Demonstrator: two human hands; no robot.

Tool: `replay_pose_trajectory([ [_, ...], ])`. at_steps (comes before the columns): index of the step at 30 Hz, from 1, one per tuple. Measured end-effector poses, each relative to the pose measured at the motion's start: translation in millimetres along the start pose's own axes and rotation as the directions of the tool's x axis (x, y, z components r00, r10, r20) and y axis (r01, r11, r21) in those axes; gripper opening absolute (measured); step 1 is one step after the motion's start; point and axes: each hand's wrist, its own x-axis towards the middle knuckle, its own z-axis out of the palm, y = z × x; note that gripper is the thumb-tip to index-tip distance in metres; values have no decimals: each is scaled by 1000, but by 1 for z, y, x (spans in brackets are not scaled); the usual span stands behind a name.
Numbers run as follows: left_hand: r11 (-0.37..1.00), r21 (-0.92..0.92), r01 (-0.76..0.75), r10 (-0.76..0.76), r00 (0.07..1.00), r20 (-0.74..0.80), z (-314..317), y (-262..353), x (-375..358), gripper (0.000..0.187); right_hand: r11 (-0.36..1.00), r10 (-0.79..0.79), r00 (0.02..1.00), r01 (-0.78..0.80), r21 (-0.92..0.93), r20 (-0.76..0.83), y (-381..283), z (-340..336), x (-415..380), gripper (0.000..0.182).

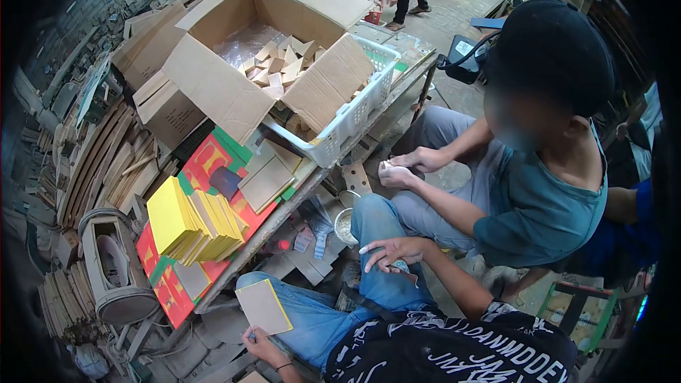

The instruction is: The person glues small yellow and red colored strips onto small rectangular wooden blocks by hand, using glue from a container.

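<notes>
A thin grey-brown board with yellow edges (pixel 266 307) lies across the wearer's jeans at the lower left. Beside its bottom edge, my left hand (pixel 262 347) is closed with a small blue item at the fingertips, too small to name. My right hand (pixel 392 251) hovers over the other thigh, its fingers spread and one fingertip white. Just below that palm shows a small teal and white piece (pixel 402 267), partly hidden. Yellow-edged boards (pixel 191 220) are stacked on the low table, left of both hands.
An open carton (pixel 206 92) of wood blocks and a white basket (pixel 330 147) stand on the table. More boards (pixel 266 183) lie nearby. A co-worker in a cap (pixel 546 198) sits at right, hands together. A white cup (pixel 345 227) stands between. Another person stands behind.
</notes>
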Motion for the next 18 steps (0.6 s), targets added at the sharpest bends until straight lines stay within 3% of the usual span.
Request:
replay_pose_trajectory([
  [18, 999, -35, -13, 14, 999, 32, -11, -51, 17, 6, 1000, -10, 1000, 10, 1, -8, -2, 5, -1, 65],
])
